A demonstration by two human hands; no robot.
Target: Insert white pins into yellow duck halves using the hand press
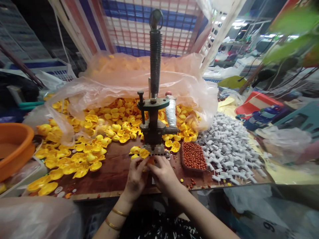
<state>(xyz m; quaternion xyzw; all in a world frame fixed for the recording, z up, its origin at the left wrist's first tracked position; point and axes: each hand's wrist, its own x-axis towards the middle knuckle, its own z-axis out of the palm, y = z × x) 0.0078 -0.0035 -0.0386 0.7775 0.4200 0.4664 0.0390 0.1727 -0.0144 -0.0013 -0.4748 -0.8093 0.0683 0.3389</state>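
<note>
My left hand (136, 175) and my right hand (163, 173) meet at the foot of a dark metal hand press (153, 131). Their bent fingertips close on a small yellow and orange plastic piece (150, 160), mostly hidden by the fingers. Just beyond the left fingertips, a few yellow plastic half-shells (136, 150) lie against the press base. The press has a tall coiled spring (155, 63) on top and a handle wrapped in grey-white material (170, 111) at its right.
Loose yellow shells (77, 159) spread left and behind the press, under a clear plastic bag (119, 78). To the right stand a tub of small red-brown beads (194, 156) and a heap of grey plastic parts (229, 149). An orange basin (16, 149) is at far left.
</note>
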